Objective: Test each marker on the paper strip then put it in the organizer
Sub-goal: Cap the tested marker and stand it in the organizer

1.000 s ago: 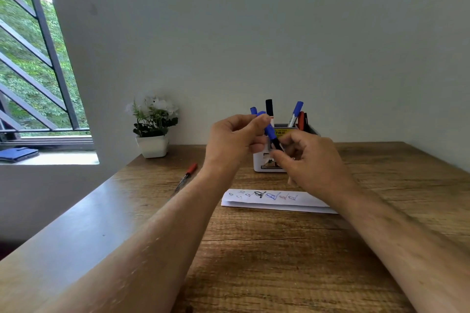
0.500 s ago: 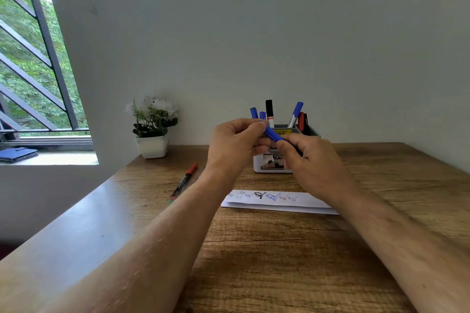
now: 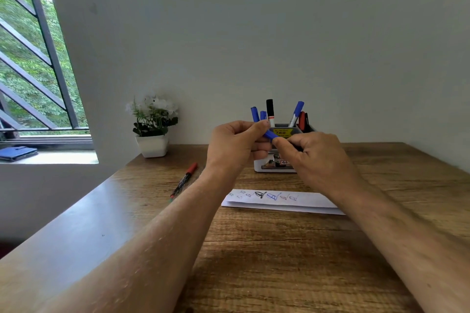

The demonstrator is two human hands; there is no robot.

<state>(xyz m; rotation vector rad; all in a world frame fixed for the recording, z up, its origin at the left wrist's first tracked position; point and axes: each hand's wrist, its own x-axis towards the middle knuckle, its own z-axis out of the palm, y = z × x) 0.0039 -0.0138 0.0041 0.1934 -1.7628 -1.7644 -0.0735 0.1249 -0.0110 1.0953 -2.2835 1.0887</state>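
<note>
Both hands are raised above the desk in front of the organizer [image 3: 262, 166], a white box with a yellow price sticker that holds several blue, black and red markers. My left hand [image 3: 237, 143] pinches the blue cap [image 3: 270, 134] of a marker between thumb and fingers. My right hand [image 3: 316, 157] grips the marker's body, which is hidden inside my curled fingers. The white paper strip [image 3: 309, 202] lies on the desk below my hands, with several coloured scribbles on its left half. A red-capped marker [image 3: 184, 179] lies on the desk to the left.
A small white pot with white flowers [image 3: 152, 127] stands at the back left by the wall. A blue case [image 3: 17, 153] lies on the window sill. The wooden desk [image 3: 267, 249] ends in an edge running diagonally at the left.
The blue cap has slid along the marker toward my right hand, covering the dark tip that showed a second ago. Both hands have drawn closer together and dropped slightly.
</note>
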